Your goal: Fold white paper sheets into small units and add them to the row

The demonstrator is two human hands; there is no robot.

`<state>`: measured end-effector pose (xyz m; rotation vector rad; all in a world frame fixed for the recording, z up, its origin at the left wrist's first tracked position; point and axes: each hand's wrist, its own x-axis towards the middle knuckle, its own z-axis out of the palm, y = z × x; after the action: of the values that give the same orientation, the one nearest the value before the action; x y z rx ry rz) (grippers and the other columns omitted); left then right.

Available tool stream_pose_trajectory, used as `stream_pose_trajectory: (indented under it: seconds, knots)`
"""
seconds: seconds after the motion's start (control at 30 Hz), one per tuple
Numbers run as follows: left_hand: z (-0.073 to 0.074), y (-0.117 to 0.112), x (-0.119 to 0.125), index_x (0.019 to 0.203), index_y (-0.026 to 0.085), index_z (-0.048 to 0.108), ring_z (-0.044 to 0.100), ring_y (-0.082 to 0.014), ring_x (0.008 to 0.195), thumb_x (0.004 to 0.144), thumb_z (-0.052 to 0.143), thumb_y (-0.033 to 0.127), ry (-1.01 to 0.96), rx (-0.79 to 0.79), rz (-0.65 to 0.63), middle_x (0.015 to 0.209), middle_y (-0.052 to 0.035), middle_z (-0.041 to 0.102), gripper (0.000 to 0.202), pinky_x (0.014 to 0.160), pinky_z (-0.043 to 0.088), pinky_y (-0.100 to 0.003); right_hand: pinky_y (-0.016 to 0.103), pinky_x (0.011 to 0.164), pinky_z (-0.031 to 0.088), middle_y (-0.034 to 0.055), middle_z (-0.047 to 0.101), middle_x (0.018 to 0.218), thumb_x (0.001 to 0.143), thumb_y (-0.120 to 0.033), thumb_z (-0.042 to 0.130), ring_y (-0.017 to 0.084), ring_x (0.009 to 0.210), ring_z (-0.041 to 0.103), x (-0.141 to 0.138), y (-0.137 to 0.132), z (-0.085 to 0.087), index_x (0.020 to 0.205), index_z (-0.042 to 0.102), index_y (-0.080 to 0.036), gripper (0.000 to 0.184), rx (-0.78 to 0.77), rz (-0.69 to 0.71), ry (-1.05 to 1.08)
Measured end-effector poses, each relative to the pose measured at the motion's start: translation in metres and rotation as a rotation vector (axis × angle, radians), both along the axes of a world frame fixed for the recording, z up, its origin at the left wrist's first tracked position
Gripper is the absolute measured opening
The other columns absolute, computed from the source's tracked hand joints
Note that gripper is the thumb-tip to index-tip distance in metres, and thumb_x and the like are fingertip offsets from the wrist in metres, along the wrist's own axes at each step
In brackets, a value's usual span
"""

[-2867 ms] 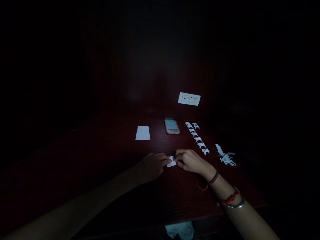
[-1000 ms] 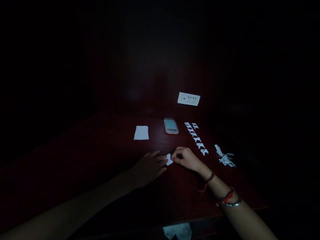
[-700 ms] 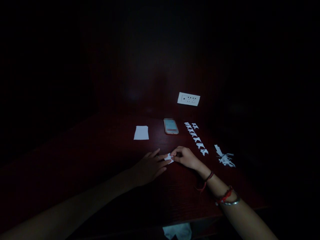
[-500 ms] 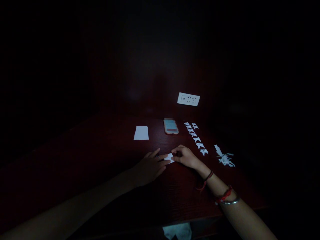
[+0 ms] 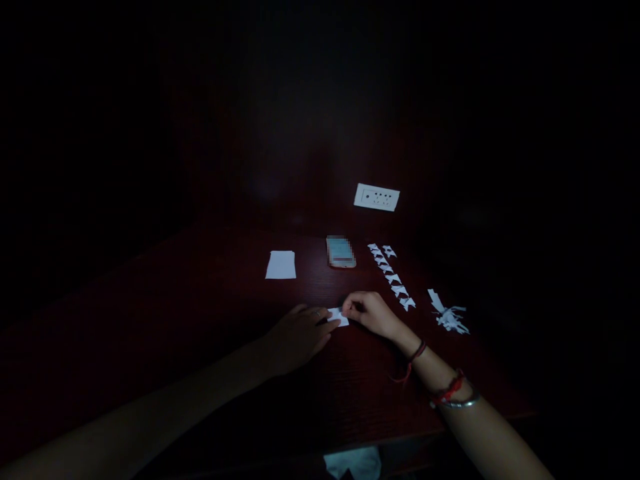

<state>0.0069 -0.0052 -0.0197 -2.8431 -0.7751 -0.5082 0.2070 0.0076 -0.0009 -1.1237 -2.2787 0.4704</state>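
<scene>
A small white paper piece [image 5: 339, 317] lies on the dark red table [image 5: 210, 313] between both hands. My left hand [image 5: 299, 335] rests on the table with fingers stretched toward the paper, fingertips touching its left edge. My right hand [image 5: 369, 312] has its fingers pinched together on the paper's right side. Red cords and a metal bangle sit on my right wrist. The scene is very dim.
A white paper sheet [image 5: 281, 265] and a phone [image 5: 341, 252] lie farther back. A row of several small folded white shapes [image 5: 393, 280] runs diagonally at the right. A heap of paper scraps [image 5: 449, 313] is beyond it. A white wall socket [image 5: 377, 197] is behind.
The small paper, tilted and partly lifted a second ago, now lies flat. My left fingers have drawn closer together on it; my right hand shifted slightly left.
</scene>
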Motion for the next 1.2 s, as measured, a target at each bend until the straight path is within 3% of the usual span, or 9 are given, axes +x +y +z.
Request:
stream_pose_trajectory:
  seconds: [0.2,0.37,0.53,0.83,1.2]
  knots:
    - [-0.004,0.004,-0.005,0.116,0.023,0.039,0.034,-0.0219,0.11,0.085,0.035,0.022,-0.023,0.026,-0.018,0.116,-0.0047,0.044,0.031,0.087,0.028,-0.039,0.019,0.064,0.038,0.0021,0.058,0.074,0.077,-0.017,0.048,0.01,0.067,0.052,0.002,-0.005,0.007,0.073,0.058,-0.014,0.011,0.083,0.087,-0.084]
    - [-0.008,0.015,-0.008,0.12,0.023,0.035,0.042,-0.0189,0.102,0.086,0.032,0.021,0.011,-0.022,-0.092,0.12,-0.0047,0.04,0.034,0.082,0.033,-0.034,0.021,0.069,0.038,0.0024,0.058,0.074,0.079,-0.017,0.046,0.011,0.072,0.052,0.004,-0.005,0.007,0.073,0.058,-0.015,0.013,0.151,0.168,-0.171]
    - [-0.011,0.022,-0.007,0.118,0.023,0.035,0.046,-0.0178,0.095,0.085,0.031,0.021,0.027,-0.045,-0.089,0.119,-0.0041,0.04,0.033,0.08,0.034,-0.034,0.022,0.071,0.038,0.0033,0.058,0.077,0.079,-0.015,0.044,0.011,0.076,0.051,0.006,-0.005,0.006,0.075,0.058,-0.015,0.014,0.225,0.212,-0.272]
    - [0.001,0.015,-0.003,0.116,0.02,0.036,0.046,-0.0176,0.091,0.08,0.038,0.014,0.018,-0.051,-0.072,0.105,-0.0052,0.047,0.037,0.076,0.035,-0.032,0.021,0.071,0.038,0.0038,0.059,0.081,0.08,-0.013,0.043,0.011,0.078,0.051,0.004,-0.01,0.011,0.081,0.058,-0.016,0.016,0.27,0.219,-0.378]
    - [0.0,0.015,-0.002,0.116,0.022,0.037,0.044,-0.019,0.097,0.077,0.039,0.012,0.025,-0.039,-0.044,0.11,-0.0051,0.045,0.04,0.079,0.033,-0.033,0.02,0.071,0.038,0.0025,0.059,0.081,0.075,-0.008,0.044,0.011,0.076,0.053,0.001,-0.014,0.016,0.082,0.058,-0.017,0.018,0.195,0.136,-0.387]
